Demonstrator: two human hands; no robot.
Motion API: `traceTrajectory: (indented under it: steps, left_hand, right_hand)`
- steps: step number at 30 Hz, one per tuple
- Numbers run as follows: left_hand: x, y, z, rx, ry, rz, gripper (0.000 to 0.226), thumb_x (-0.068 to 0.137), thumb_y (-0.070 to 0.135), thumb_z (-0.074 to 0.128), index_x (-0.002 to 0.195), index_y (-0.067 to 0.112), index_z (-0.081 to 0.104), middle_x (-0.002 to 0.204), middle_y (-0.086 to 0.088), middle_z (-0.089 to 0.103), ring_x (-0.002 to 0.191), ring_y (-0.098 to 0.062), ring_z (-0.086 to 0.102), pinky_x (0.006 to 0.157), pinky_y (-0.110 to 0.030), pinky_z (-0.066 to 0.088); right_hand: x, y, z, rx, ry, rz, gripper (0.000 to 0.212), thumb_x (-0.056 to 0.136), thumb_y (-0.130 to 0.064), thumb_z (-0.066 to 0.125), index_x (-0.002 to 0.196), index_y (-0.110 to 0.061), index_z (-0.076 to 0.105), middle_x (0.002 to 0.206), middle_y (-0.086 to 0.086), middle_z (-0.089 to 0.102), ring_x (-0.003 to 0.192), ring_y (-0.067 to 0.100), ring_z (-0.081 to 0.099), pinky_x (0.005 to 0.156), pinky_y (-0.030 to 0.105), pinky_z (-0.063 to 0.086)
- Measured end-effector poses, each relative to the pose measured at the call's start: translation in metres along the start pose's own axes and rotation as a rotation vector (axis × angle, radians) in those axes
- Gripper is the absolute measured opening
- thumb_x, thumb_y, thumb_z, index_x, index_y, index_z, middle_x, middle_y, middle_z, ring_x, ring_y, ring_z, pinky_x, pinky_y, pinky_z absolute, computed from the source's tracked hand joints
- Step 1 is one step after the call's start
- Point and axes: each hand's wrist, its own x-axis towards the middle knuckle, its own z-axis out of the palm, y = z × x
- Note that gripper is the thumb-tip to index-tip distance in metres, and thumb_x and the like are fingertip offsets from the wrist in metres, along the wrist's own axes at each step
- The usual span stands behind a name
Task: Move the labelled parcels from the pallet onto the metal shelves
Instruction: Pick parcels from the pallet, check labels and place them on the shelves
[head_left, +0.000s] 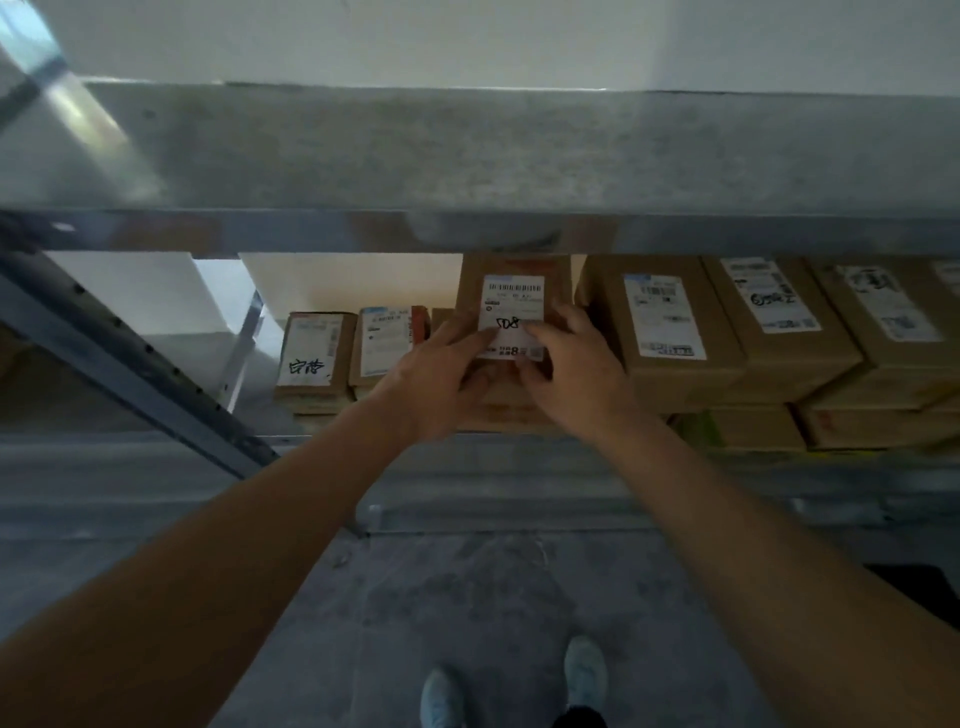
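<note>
While both bare arms reach forward under the upper shelf (519, 156), a dull, speckled grey metal board with a folded front lip, the left hand (441, 379) and the right hand (576, 374) grip one small brown cardboard parcel (514, 291) from either side, fingers curled round its edges and thumbs lying over the lower part of its white label (513, 325), which bears a barcode and black handwriting. This parcel stands near the middle of the lower shelf (519, 467), close to the front edge, tilted up toward the camera; whether its base touches the shelf cannot be told, since the hands hide it. Just to its left sit two smaller boxes (317, 358), flat-faced with matte card and white labels, one marked in black pen. To its right a row of larger rectangular cartons (675, 338) runs toward the right end of the shelf, stacked on further cartons beneath, each with a glossy white shipping label on top. A perforated grey steel upright (130, 364) slants down at the left end of the shelving. Behind the parcels is a plain pale wall (337, 280). Below lies a mottled grey concrete floor (467, 597), where two light-coloured shoes (584, 670) show at the bottom edge.
</note>
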Motion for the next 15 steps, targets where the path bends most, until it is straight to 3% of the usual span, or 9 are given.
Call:
traceTrajectory:
  steps: [2, 4, 10, 15]
  left_hand:
    - [0.002, -0.006, 0.001, -0.039, -0.015, 0.010, 0.056, 0.102, 0.031, 0.057, 0.154, 0.015, 0.043, 0.164, -0.011, 0.031, 0.147, -0.031, 0.037, 0.118, -0.050, 0.037]
    - [0.007, -0.011, 0.003, -0.078, -0.034, 0.008, 0.059, 0.102, 0.033, 0.055, 0.157, 0.019, 0.038, 0.167, -0.006, 0.023, 0.152, -0.026, 0.027, 0.122, -0.048, 0.030]
    - [0.009, -0.010, 0.011, -0.107, -0.046, -0.009, 0.061, 0.104, 0.026, 0.053, 0.160, 0.013, 0.031, 0.170, -0.010, 0.014, 0.156, -0.027, 0.015, 0.126, -0.045, 0.022]
    - [-0.011, 0.005, 0.008, -0.069, -0.044, -0.053, 0.063, 0.107, 0.026, 0.048, 0.161, 0.009, 0.023, 0.171, -0.012, 0.006, 0.158, -0.027, 0.005, 0.128, -0.042, 0.011]
  right_hand:
    - [-0.003, -0.002, -0.001, 0.010, 0.002, 0.026, 0.050, 0.099, -0.032, 0.061, 0.146, -0.017, 0.052, 0.162, 0.004, 0.028, 0.144, 0.022, 0.035, 0.111, 0.023, 0.026]
    - [-0.005, -0.004, -0.003, 0.034, -0.023, 0.049, 0.052, 0.101, -0.032, 0.059, 0.150, -0.017, 0.047, 0.164, 0.001, 0.026, 0.146, 0.017, 0.032, 0.104, 0.017, 0.022]
    - [-0.010, -0.006, -0.002, 0.126, -0.057, 0.062, 0.058, 0.101, -0.034, 0.061, 0.153, -0.016, 0.042, 0.162, -0.001, 0.028, 0.144, 0.013, 0.031, 0.102, 0.013, 0.018]
    - [-0.023, -0.009, -0.004, 0.128, -0.057, 0.017, 0.059, 0.098, -0.034, 0.064, 0.149, -0.010, 0.047, 0.160, 0.003, 0.034, 0.145, 0.018, 0.033, 0.106, 0.018, 0.023]
